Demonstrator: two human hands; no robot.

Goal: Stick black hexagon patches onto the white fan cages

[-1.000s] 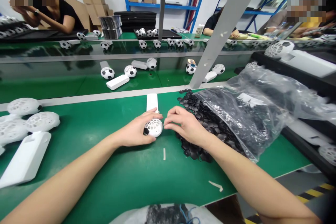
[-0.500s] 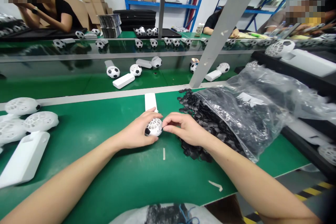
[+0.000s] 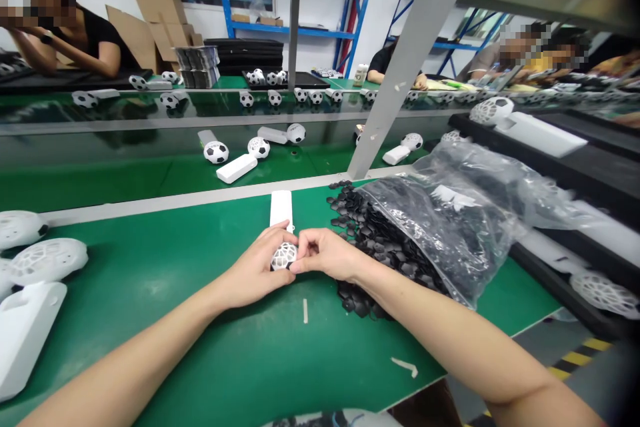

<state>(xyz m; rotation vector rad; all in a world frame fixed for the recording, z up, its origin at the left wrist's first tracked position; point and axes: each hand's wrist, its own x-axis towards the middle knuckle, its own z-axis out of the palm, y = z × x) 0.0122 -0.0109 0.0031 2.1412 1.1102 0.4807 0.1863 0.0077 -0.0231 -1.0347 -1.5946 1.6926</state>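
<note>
My left hand (image 3: pixel 257 268) cups the white lattice ball head of a small fan (image 3: pixel 284 255) on the green table (image 3: pixel 200 347); its white handle (image 3: pixel 281 208) points away from me. My right hand (image 3: pixel 325 255) has its fingertips pinched against the right side of the ball head, and whether a small black piece is between them I cannot tell. Just right of my right hand lies a heap of small black pieces (image 3: pixel 360 227) spilling from an open clear plastic bag (image 3: pixel 450 213).
Several white fan shells (image 3: pixel 45 260) lie at the left edge. Finished football-patterned fans (image 3: pixel 217 151) sit on the conveyor behind. A grey slanted post (image 3: pixel 400 67) rises at the back. Black trays with fans (image 3: pixel 540 140) stand right. Other people work across the line.
My right hand has closed in on the ball head and both hands now press it together. The view has shifted slightly right and down.
</note>
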